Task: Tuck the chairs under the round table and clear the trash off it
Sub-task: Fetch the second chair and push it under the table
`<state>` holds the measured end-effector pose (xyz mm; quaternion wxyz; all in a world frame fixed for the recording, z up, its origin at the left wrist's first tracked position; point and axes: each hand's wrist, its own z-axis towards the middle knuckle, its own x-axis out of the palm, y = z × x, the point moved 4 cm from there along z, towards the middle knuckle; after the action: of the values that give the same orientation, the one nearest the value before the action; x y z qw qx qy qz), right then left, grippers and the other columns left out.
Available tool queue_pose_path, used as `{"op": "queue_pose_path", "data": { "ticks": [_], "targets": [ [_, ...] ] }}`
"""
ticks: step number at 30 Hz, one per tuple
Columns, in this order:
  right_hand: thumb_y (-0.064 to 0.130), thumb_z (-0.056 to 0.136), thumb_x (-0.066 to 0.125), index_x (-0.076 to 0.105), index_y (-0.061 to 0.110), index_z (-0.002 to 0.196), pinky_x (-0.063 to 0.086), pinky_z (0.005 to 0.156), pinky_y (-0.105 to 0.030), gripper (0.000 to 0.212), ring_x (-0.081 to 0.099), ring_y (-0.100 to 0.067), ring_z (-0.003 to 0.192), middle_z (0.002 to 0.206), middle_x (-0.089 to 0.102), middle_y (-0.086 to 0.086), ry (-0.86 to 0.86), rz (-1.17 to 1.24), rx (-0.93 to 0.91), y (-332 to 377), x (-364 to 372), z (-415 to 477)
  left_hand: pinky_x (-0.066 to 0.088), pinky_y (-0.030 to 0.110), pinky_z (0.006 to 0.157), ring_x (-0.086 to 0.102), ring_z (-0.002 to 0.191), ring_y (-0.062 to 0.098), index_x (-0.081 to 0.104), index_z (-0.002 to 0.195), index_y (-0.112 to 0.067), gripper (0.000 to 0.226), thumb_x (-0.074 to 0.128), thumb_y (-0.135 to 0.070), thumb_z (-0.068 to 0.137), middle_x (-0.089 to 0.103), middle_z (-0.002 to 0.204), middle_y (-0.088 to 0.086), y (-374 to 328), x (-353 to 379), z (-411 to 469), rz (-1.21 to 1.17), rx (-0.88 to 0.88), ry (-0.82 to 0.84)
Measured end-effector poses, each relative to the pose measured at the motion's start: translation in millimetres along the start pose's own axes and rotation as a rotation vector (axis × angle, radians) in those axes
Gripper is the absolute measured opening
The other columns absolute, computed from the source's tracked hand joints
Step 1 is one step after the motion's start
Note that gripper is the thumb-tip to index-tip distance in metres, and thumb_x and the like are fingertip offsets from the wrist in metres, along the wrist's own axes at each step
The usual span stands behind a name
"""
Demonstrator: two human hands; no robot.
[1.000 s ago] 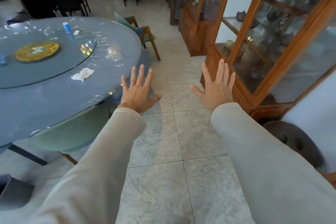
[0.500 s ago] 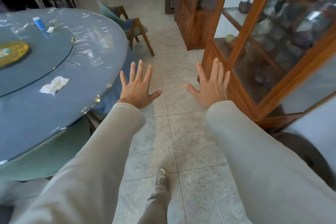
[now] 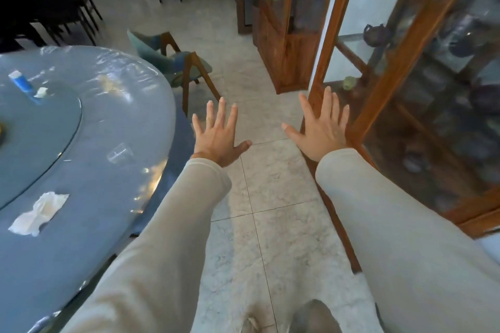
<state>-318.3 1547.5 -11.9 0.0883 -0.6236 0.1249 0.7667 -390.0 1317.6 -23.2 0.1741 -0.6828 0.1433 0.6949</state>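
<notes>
Both hands are held out flat over the floor (image 3: 270, 197), fingers spread and nothing grasped. The left hand (image 3: 216, 138) is just beside the rim of the round surface (image 3: 108, 197), and the right hand (image 3: 320, 132) is before a cabinet (image 3: 405, 116). A second cabinet (image 3: 284, 35) is seen farther back.

One chair (image 3: 178, 65) is seen past the far rim, not tucked in, its back to the left and its seat to the right.

Four bits of trash are counted on the surface:
- one tissue (image 3: 38, 213), its long axis run from lower left to upper right
- one clear cup (image 3: 119, 153), faint and hard to make out
- one blue tube (image 3: 23, 84)
- one scrap (image 3: 40, 92) just beside the tube

A yellow disc (image 3: 1, 130) is cut off at the left edge. Dark chairs (image 3: 54, 3) at the back are blurred.
</notes>
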Motion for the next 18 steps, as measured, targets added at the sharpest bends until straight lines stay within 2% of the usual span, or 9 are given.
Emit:
{"op": "queue_pose_path", "data": {
  "ticks": [12, 18],
  "targets": [
    [0.085, 0.086, 0.016, -0.004, 0.038, 0.156, -0.004, 0.118, -0.062, 0.087, -0.011, -0.038, 0.15, 0.164, -0.013, -0.017, 0.048, 0.017, -0.061, -73.1, 73.5, 249.4, 0.004, 0.07, 0.119, -0.018, 0.154, 0.037, -0.01, 0.16, -0.026, 0.1, 0.033, -0.081, 0.088, -0.02, 0.168, 0.005, -35.7, 35.2, 251.3, 0.012, -0.114, -0.005],
    [0.084, 0.087, 0.016, -0.005, 0.04, 0.156, -0.009, 0.116, -0.061, 0.085, -0.013, -0.037, 0.15, 0.164, -0.015, -0.016, 0.091, 0.062, -0.123, -86.8, 95.7, 373.8, 0.002, 0.07, 0.119, -0.018, 0.153, 0.037, -0.01, 0.16, -0.027, 0.098, 0.03, -0.082, 0.089, -0.021, 0.168, 0.005, -39.1, 34.1, 363.0, 0.016, -0.138, -0.008]
  ]
}}
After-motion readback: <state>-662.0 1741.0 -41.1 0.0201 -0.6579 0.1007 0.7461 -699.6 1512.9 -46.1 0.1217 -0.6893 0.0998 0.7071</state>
